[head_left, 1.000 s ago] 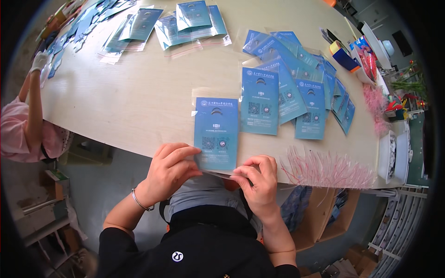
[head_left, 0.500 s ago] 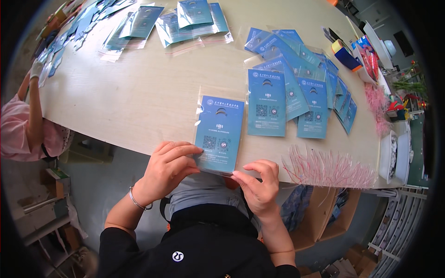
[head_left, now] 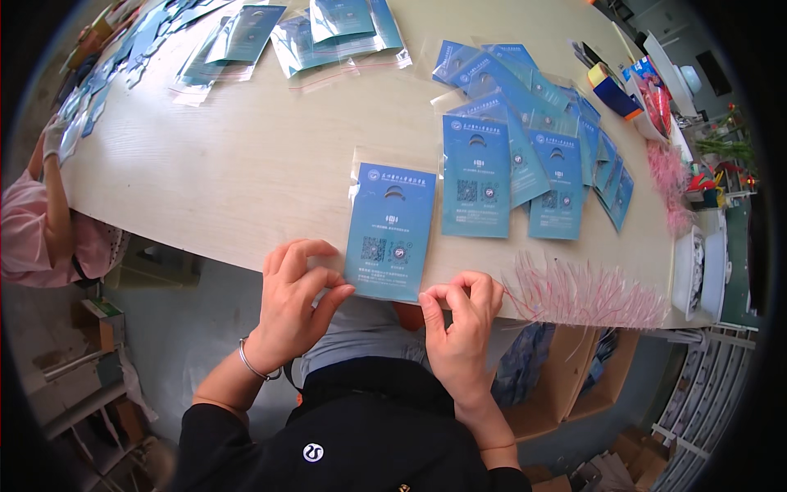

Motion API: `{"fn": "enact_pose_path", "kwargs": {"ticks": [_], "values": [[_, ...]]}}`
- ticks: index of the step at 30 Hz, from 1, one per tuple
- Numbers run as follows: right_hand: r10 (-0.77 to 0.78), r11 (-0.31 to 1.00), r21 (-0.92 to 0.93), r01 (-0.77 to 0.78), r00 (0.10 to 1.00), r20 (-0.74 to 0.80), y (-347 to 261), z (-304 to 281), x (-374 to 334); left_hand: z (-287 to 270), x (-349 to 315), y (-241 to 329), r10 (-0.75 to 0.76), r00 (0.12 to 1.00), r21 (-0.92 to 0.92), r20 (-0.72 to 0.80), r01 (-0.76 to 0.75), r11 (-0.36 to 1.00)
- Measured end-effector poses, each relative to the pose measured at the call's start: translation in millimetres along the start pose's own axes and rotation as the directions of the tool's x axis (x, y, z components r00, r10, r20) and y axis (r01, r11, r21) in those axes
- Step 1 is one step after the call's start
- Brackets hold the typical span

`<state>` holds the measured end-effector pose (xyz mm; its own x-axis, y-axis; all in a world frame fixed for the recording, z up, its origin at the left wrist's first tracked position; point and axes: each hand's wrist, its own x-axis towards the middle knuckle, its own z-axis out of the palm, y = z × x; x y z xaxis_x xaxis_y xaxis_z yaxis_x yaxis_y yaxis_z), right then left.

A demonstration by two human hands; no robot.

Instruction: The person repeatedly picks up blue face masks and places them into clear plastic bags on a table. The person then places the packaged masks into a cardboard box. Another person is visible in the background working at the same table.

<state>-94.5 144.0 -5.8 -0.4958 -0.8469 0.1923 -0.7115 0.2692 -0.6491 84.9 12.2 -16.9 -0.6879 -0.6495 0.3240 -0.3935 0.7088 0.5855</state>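
Observation:
A blue card in a clear plastic bag (head_left: 390, 234) lies at the near edge of the table, its lower end toward me. My left hand (head_left: 297, 287) is closed at the bag's lower left corner, thumb and forefinger tips together on its edge. At the lower right corner, my right hand (head_left: 464, 316) pinches the edge between thumb and forefinger. The thin film under the fingertips is hardly visible. Just to the right lies another bagged blue card (head_left: 475, 176), at the front of an overlapping pile of bagged cards (head_left: 525, 90).
More bagged cards (head_left: 336, 41) lie at the far side. Pink and white plastic strands (head_left: 582, 291) hang over the near right edge. Boxes and a yellow-and-blue holder (head_left: 613, 88) line the right side. At the left, a person's gloved hand (head_left: 54, 138) is beside scattered blue pieces.
My left fingers have drawn back from the card's face to its lower left corner. My right hand has shifted slightly to the right and up, still at the lower right corner.

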Motion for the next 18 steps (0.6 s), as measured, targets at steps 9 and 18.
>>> {"fn": "enact_pose_path", "kwargs": {"ticks": [9, 18], "values": [[0.067, 0.994, 0.091, -0.067, 0.998, 0.001, 1.4, 1.8, -3.1, -0.4, -0.4, 4.0, -0.049, 0.998, -0.031, -0.025, 0.049, 0.998], [0.025, 0.999, -0.046, -0.021, 0.997, 0.071, 2.1, -1.5, -0.7, -1.6, -0.7, 6.8, -0.113, 0.994, -0.053, 0.000, 0.112, 0.992]]}}
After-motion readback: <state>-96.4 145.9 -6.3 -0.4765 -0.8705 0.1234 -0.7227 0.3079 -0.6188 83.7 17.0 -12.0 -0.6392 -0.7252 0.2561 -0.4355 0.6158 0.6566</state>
